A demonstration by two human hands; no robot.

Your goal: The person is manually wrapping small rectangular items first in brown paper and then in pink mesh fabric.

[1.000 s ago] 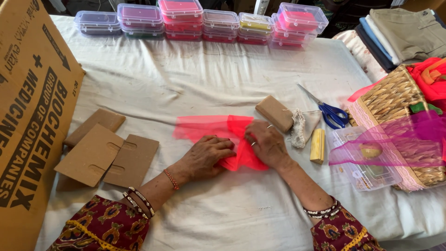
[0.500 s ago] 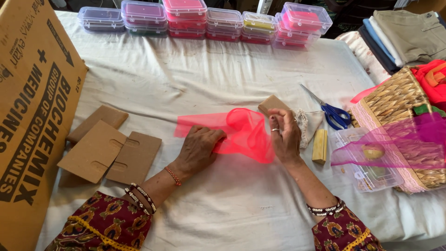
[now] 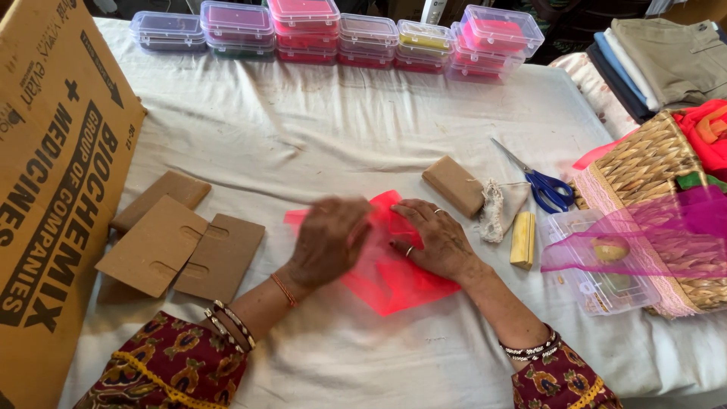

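1. The red cloth (image 3: 394, 280) lay flat on the white sheet (image 3: 303, 144) near the front edge of the table, under both hands.
2. The right hand (image 3: 435, 238) rested palm down on the cloth with its fingers spread and pressed flat, seemingly to pin the thin fabric in place.
3. The left hand (image 3: 329, 238) was blurred over the cloth's left part; I could not tell whether its fingers pinched the fabric or only brushed it.
4. Three brown card pieces (image 3: 178, 242) lay overlapping to the left, within easy reach.
5. Just right of the cloth sat a brown block (image 3: 453, 185), a small drawstring pouch (image 3: 503, 208), a yellow bar (image 3: 522, 240) and blue-handled scissors (image 3: 541, 184).
6. A clear plastic box (image 3: 598, 284) stood beside a wicker basket (image 3: 655, 174), with sheer pink fabric (image 3: 681, 235) draped over both.
7. A row of clear lidded boxes (image 3: 363, 34) with pink, red and yellow contents lined the far edge.
8. A large tan carton (image 3: 53, 174) with dark printed lettering leaned at the left.
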